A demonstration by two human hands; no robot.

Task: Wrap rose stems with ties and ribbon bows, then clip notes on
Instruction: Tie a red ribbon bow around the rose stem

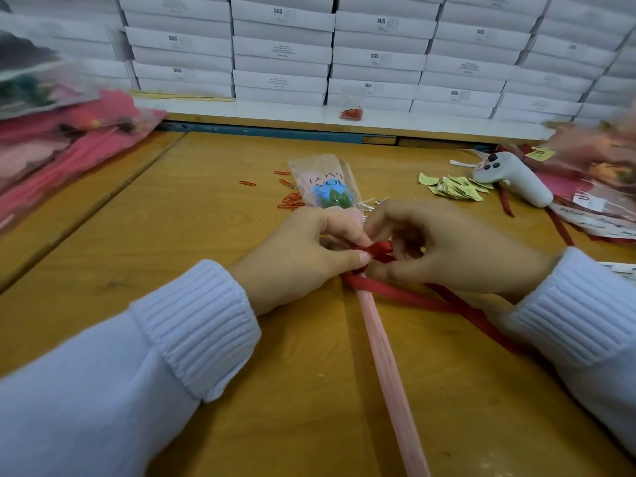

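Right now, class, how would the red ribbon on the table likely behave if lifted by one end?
The ribbon would probably droop limply: its tails lie flat and curved along the table. It looks thin, so likely light. Its sheen hints it may slip easily.

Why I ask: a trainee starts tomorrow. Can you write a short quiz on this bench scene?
1. True or false: the left hand and the right hand both pinch the red ribbon bow on the pink stem.
2. Fill in: the yellow notes lie to the ___ of the rose sleeve.
3. The loose paper clips lie: A left of the rose sleeve; B on the yellow notes; C under the right hand.
Key: 1 true; 2 right; 3 A.
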